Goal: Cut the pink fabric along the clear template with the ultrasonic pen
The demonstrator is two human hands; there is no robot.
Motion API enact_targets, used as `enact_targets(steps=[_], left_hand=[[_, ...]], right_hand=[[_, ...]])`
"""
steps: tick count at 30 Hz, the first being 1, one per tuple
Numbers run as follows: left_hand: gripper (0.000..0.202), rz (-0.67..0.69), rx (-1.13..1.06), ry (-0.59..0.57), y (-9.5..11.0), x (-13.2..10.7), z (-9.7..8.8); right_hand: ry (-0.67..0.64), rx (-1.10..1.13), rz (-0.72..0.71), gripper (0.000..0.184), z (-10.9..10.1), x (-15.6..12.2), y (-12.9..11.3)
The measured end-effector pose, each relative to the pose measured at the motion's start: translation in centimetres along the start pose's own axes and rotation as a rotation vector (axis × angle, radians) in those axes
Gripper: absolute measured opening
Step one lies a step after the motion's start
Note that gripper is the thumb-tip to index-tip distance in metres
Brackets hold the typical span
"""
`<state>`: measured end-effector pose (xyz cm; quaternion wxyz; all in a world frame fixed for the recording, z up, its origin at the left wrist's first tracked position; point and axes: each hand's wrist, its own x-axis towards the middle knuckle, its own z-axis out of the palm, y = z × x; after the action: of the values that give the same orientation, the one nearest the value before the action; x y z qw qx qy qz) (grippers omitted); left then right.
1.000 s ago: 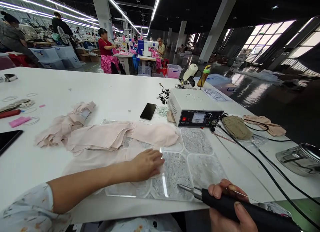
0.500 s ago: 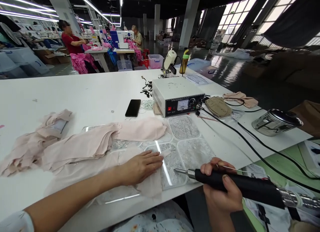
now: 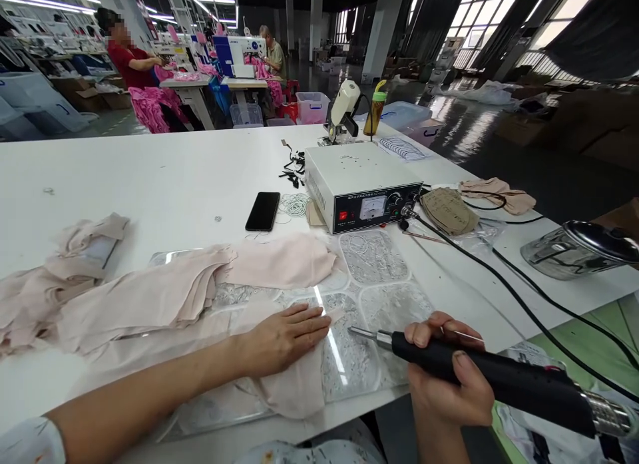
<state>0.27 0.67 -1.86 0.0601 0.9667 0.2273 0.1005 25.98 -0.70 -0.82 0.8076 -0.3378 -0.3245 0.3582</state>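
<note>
Two hands [image 3: 287, 337], one tool [image 3: 529, 392], one phone [image 3: 262, 211]

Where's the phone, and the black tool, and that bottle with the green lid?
Phone [image 3: 263, 212]: head view, middle of its dark screen.
Black tool [image 3: 519, 384]: head view, on its thick handle.
Bottle [image 3: 376, 114]: head view, on its amber body.

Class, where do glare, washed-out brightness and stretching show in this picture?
Head view: a white streak of glare crosses the patterned mat beside the left hand; in the same head view, distant windows look washed out against dark surroundings, and the canister at right looks stretched, probably by a wide lens.
</note>
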Motion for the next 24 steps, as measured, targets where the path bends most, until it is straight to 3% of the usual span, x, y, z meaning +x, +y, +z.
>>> enact_targets(steps=[13, 24], left_hand=[[0.034, -0.007, -0.019, 0.120, 0.1, 0.0, 0.8], [0.036, -0.051, -0.079, 0.128, 0.5, 0.0, 0.7]], right_hand=[[0.025, -0.050, 0.011, 0.024, 0.4, 1.0, 0.4], [0.040, -0.086, 0.042, 0.024, 1.2, 1.1, 0.5]])
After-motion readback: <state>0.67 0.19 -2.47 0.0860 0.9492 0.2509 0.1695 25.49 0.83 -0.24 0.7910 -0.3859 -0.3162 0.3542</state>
